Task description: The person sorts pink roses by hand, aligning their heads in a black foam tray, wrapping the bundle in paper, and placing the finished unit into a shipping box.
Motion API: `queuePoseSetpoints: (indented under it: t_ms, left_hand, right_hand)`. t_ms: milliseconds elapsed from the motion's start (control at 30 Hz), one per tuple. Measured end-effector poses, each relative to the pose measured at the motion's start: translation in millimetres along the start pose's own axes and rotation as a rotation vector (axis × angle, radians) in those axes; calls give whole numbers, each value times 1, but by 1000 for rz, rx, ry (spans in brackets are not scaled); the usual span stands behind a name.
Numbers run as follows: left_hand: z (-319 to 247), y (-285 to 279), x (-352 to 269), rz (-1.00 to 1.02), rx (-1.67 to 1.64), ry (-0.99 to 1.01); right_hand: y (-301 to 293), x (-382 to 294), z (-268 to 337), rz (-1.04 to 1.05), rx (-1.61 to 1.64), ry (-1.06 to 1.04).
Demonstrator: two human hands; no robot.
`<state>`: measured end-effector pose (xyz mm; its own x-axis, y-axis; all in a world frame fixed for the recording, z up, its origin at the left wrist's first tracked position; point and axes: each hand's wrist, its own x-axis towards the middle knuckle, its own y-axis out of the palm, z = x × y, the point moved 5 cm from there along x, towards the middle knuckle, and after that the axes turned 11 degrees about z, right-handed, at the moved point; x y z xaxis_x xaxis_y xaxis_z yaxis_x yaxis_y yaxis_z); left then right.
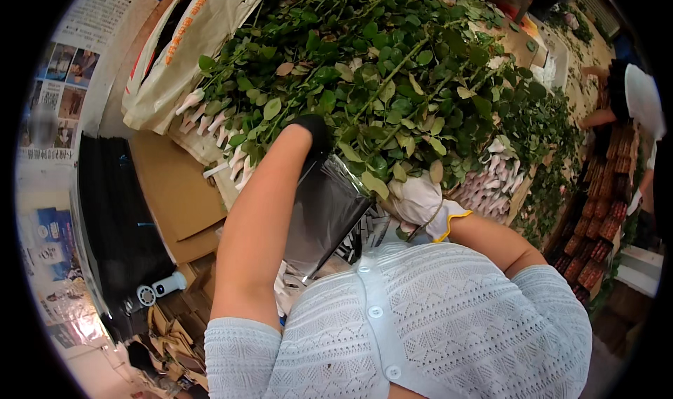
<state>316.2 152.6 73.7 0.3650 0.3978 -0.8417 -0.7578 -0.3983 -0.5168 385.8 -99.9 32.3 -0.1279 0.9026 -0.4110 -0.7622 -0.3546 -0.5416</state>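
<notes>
My left hand (314, 132), in a black glove, reaches to the edge of the rose foliage. Its fingers are hidden among leaves and beside a dark, glossy plastic sheet (328, 212). Close to my body, my right hand (417, 198) wears a white glove with a yellow cuff. Leaves hide its fingertips, so its grip does not show. By its wrist are a pale pink rose (406, 229) and a thin curved strand. A large heap of leafy rose stems (384, 78) covers the table in front of me.
Rose heads in white sleeves lie bunched at left (210, 126) and right (491, 181). A woven sack (173, 68) borders the heap. Cardboard (173, 189) and a small handheld fan (163, 287) are at left. Another person (639, 97) works at far right, beside stacked reddish bundles (597, 215).
</notes>
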Motion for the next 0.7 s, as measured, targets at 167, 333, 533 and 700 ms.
queuePoseSetpoints:
  t_ms: [167,333,533,700]
  left_hand:
    - [-14,-11,-18,-111,-145,-223]
    - [-17,7,-49,-287,-326,-275]
    - [1,132,-219,-1065,-601,150]
    - [-74,413,-247,-286,-811,-29]
  right_hand:
    - [23,-8,-52,179,417,258]
    - [-10,-18,36,54,-572,-180]
    - [-8,-10,63,290,-262,66]
    - [100,-10,138,606,-364,-650]
